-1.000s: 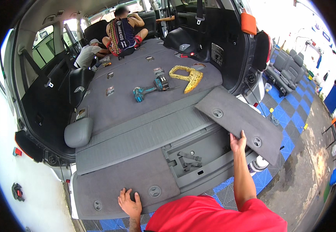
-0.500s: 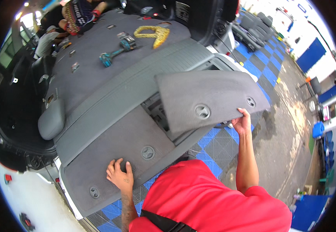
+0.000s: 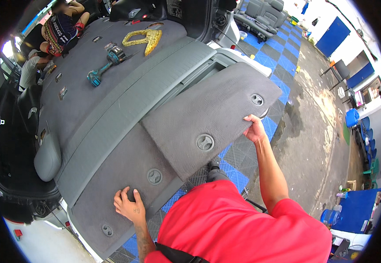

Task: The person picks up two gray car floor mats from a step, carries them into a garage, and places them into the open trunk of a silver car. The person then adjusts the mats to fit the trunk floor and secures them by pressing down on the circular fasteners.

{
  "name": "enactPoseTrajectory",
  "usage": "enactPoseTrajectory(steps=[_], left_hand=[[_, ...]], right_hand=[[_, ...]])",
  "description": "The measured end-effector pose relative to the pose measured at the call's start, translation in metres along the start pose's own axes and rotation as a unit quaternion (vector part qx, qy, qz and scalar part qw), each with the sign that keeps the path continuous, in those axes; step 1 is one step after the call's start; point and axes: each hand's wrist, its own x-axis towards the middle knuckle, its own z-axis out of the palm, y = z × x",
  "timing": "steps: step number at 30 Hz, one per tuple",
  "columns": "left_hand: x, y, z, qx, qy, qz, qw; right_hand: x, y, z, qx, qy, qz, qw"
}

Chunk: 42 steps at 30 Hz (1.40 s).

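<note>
My right hand (image 3: 254,128) grips the near edge of a grey carpeted cover panel (image 3: 225,105) with two round latches. This panel lies slanted over the rear storage compartment (image 3: 210,72), part of which shows along its far edge. Its left edge overlaps a second carpeted panel (image 3: 131,164), which sits flat and also has two round latches. My left hand (image 3: 130,204) rests on that second panel between its latches, fingers apart and holding nothing. A ribbed grey sill trim (image 3: 138,105) runs behind both panels.
On the carpeted vehicle floor (image 3: 78,103) lie a teal cordless drill (image 3: 106,66) and a yellow tape-wrapped piece (image 3: 143,40). A grey headrest (image 3: 48,158) stands at the left. Two other people (image 3: 61,28) sit farther inside. Removed seats (image 3: 262,18) stand on blue and black floor tiles (image 3: 282,52).
My right hand has lowered the raised panel and moved it left, so it covers more of the compartment. My left hand stays on the flat panel. The whole view has shifted.
</note>
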Motion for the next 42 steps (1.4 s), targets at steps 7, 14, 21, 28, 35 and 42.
enactPoseTrajectory(steps=[7,14,21,28,35,42], left_hand=[[0.001,0.006,0.001,0.031,0.01,-0.029,0.999],[0.01,0.027,0.012,-0.011,0.073,-0.09,0.993],[0.047,0.133,0.057,-0.418,-0.005,-0.195,0.887],[0.183,0.218,0.115,-0.729,-0.109,-0.373,0.564],[0.215,0.253,0.126,-0.7,-0.035,-0.466,0.539],[0.216,0.298,0.121,-0.732,-0.038,-0.477,0.486]], right_hand=[[0.059,-0.027,0.03,-0.038,0.052,0.075,0.995],[0.04,-0.08,0.065,-0.464,0.004,0.12,0.878],[0.051,-0.121,0.08,-0.734,-0.108,0.132,0.658],[0.061,-0.127,0.084,-0.761,-0.188,0.119,0.61],[0.066,-0.121,0.063,-0.586,-0.22,0.19,0.756],[0.075,-0.128,0.06,-0.566,-0.279,0.223,0.743]])
